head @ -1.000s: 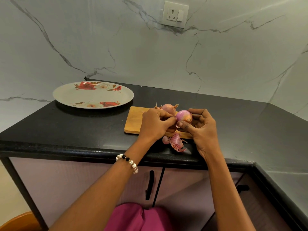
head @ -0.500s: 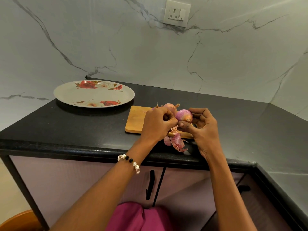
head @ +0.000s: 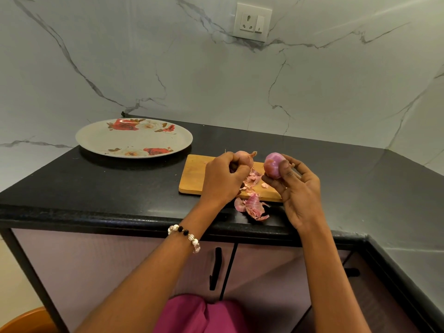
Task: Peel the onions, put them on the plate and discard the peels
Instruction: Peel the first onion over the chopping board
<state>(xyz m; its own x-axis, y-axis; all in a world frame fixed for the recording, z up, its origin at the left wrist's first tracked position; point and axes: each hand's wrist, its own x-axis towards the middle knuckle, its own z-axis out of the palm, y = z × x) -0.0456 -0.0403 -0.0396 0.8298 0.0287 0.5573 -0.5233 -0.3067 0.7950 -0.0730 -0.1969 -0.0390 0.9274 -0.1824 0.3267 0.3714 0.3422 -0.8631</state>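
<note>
My right hand [head: 299, 191] grips a peeled purple onion [head: 272, 164] at its fingertips, raised above the right end of the wooden cutting board [head: 194, 175]. My left hand [head: 222, 180] hovers over the board with curled fingers, pinching pale onion peel [head: 251, 177] that trails down onto the board. An unpeeled onion [head: 243, 156] lies on the board just behind that hand. More loose peels [head: 253, 206] lie on the black counter in front of the board. The flowered plate [head: 96, 140] sits bare at the back left.
The black counter [head: 120, 186] ends at a front edge near my wrists and turns a corner on the right. A marble wall with a socket [head: 252, 22] rises behind. An orange container [head: 26, 320] shows on the floor at bottom left.
My hands have drawn apart: the right carried the onion rightward, the left pulled away leftward with peel. More peel pieces now lie on the board.
</note>
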